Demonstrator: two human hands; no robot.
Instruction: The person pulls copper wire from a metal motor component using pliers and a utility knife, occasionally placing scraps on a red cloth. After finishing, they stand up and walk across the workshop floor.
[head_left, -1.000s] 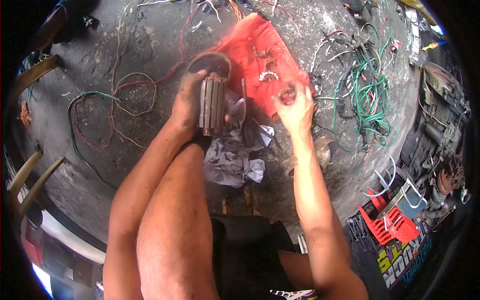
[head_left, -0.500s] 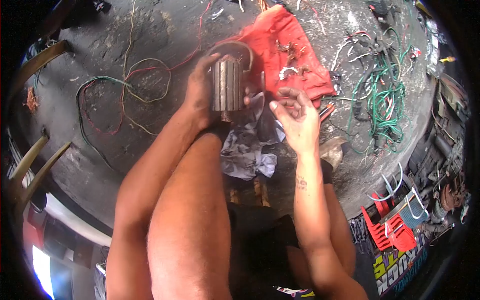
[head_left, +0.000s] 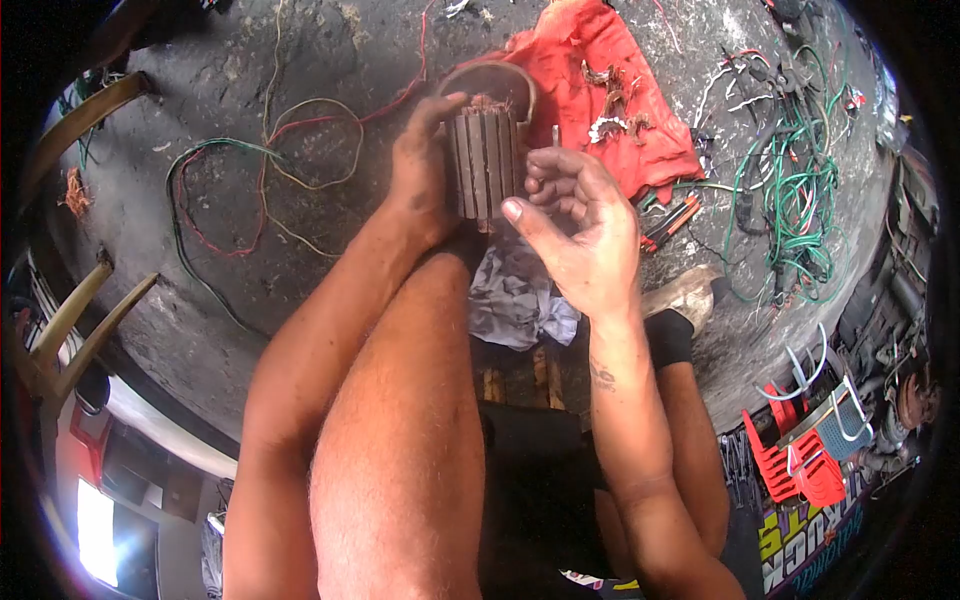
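Note:
My left hand [head_left: 422,165] grips a ribbed metal cylinder [head_left: 485,163] from its left side, upright above my raised knee. Reddish copper-coloured wire shows at its top, and a short shaft sticks out below. My right hand [head_left: 580,215] is just to the right of the cylinder, its fingers half curled and apart, with nothing visible in it. Behind the cylinder lies a red cloth [head_left: 650,120] with scraps of copper-coloured wire [head_left: 612,105] on it. A grey-white rag [head_left: 515,300] lies below the hands.
Loose green and red wires [head_left: 215,150] loop over the dark floor at the left. A tangle of green wire [head_left: 795,215] lies at the right. Orange-and-black pliers [head_left: 670,222] rest near the cloth. Red plastic racks [head_left: 800,465] stand at the lower right.
My right hand has moved left, closer to the cylinder. The cylinder has turned slightly in my left hand. The whole view has shifted a little.

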